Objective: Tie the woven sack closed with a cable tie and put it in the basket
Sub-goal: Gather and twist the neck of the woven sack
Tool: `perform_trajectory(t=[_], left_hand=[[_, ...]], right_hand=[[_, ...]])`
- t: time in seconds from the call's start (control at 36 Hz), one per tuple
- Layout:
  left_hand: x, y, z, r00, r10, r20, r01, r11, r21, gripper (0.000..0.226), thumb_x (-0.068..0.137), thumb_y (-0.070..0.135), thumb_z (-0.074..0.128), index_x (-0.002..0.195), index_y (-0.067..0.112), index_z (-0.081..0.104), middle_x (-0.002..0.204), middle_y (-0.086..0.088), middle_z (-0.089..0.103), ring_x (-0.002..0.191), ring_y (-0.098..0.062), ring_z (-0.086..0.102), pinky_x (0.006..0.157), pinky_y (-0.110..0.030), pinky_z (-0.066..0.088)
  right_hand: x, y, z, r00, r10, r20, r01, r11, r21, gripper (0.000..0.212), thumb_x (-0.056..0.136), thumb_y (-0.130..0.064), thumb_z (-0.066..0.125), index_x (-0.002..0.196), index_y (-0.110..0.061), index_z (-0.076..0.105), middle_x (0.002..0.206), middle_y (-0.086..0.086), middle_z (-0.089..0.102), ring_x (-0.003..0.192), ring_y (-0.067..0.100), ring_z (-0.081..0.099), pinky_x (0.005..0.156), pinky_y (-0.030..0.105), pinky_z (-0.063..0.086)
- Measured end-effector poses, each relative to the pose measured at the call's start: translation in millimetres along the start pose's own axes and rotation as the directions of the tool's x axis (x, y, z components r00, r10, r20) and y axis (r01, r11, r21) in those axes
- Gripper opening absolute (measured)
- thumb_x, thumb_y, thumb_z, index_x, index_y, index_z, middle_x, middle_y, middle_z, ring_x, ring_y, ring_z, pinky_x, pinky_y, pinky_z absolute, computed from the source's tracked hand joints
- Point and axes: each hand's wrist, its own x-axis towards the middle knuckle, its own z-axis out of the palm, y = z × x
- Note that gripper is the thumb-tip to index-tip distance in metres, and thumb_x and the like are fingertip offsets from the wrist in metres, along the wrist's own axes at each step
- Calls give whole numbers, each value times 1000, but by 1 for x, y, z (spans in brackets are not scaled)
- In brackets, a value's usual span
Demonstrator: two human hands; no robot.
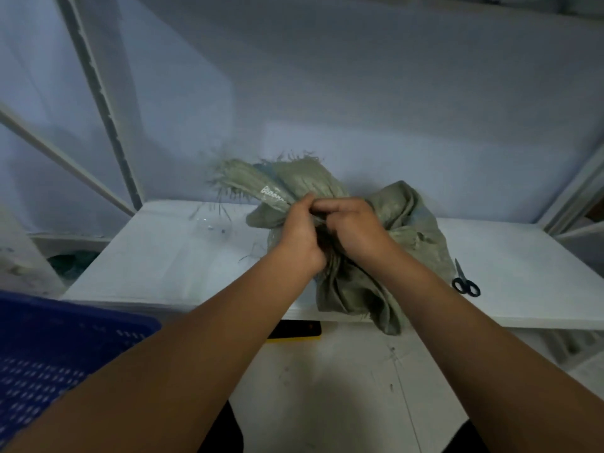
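Grey-green woven sack (415, 230) lies crumpled on the white bench (163, 256), across its middle and right, with one lower fold hanging over the front edge. Its neck is gathered into a tight bunch. Beyond the bunch the frayed mouth fans out up and to the left, loose threads sticking out against the pale wall. A strip of white printed marks shows on the cloth just left of the hands. The left grip (299, 230), a bare hand, is clenched round the gathered neck from the left, thumb on top and fingers curled under. The right grip (354, 227), also bare, is clenched on the same neck from the right, its fingers curled over the cloth and pressed against the left, so the two touch. Whether a cable tie runs under the fingers cannot be told. A pair of black-handled scissors (465, 282) lies on the bench just right of the sack, blades pointing away from the person; whether the tips touch the cloth cannot be told. The blue perforated plastic basket (49, 348) stands low at the left, beside the bench's front corner and well apart from the sack. A flat yellow and black object (294, 330) shows under the bench's front edge, partly hidden by the left forearm.
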Motion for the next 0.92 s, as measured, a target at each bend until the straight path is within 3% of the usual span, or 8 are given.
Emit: perform_trajectory(t=[0.06, 0.17, 0.25, 0.33, 0.47, 0.61, 0.69, 0.92], left_hand=[[-22, 5, 6, 998, 25, -54, -23, 998, 51, 37, 97, 34, 45, 91, 5, 67, 77, -16, 72, 80, -30, 66, 71, -37, 53], [-33, 13, 11, 1000, 13, -14, -13, 1000, 27, 36, 91, 28, 50, 108, 1, 68, 107, -23, 70, 95, -38, 67, 82, -48, 54], [-35, 10, 13, 999, -10, 51, 7, 998, 62, 37, 87, 24, 51, 112, 2, 68, 107, -22, 71, 94, -37, 68, 83, -46, 55], [-35, 7, 12, 997, -26, 73, 17, 993, 119, 45, 83, 21, 51, 120, 1, 66, 115, -23, 69, 103, -38, 66, 88, -47, 54], [-33, 5, 11, 996, -72, 59, 50, 948, 316, 46, 84, 19, 50, 124, 1, 64, 117, -21, 68, 106, -37, 65, 96, -46, 51], [-35, 3, 13, 989, -77, 122, 7, 870, 493, 30, 91, 23, 51, 103, 4, 71, 102, -17, 74, 93, -30, 70, 90, -40, 54], [-33, 2, 12, 984, -80, 157, -24, 822, 569, 34, 93, 26, 49, 113, 5, 68, 110, -18, 72, 102, -30, 68, 98, -44, 51], [-43, -2, 6, 914, -330, 236, 61, 687, 725, 38, 87, 8, 48, 122, 10, 63, 117, -16, 68, 106, -31, 64, 99, -45, 51]], right_hand=[[4, 3, -6, 989, 37, -146, -21, 994, 108, 41, 79, 12, 46, 94, -8, 78, 92, 9, 74, 94, 22, 70, 92, 35, 56], [20, 17, -30, 928, 25, -373, -36, 999, -24, 25, 92, -5, 51, 105, -13, 71, 109, 5, 69, 107, 26, 64, 100, 39, 51], [25, 25, -41, 952, 182, -245, -180, 983, 31, 33, 83, -34, 55, 105, -12, 67, 112, 8, 67, 107, 28, 63, 98, 39, 49], [20, 28, -43, 957, 289, -29, -263, 904, 337, 44, 96, -43, 50, 116, -11, 71, 116, 13, 74, 111, 31, 69, 106, 48, 49], [5, 12, -46, 968, 162, 189, -240, 812, 532, 53, 106, -46, 38, 135, -9, 61, 129, 13, 69, 121, 28, 66, 106, 45, 49], [-4, 11, -49, 953, 108, 282, -228, 870, 438, 45, 93, -47, 56, 121, -14, 68, 118, 7, 75, 113, 20, 71, 96, 36, 55], [-3, 15, -52, 960, 156, 234, -234, 902, 362, 50, 90, -37, 68, 128, -5, 66, 116, 13, 75, 110, 25, 72, 99, 42, 54], [4, 13, -67, 974, 153, 168, -221, 808, 546, 23, 97, -15, 60, 112, -4, 73, 110, 16, 76, 98, 30, 74, 90, 41, 59]])
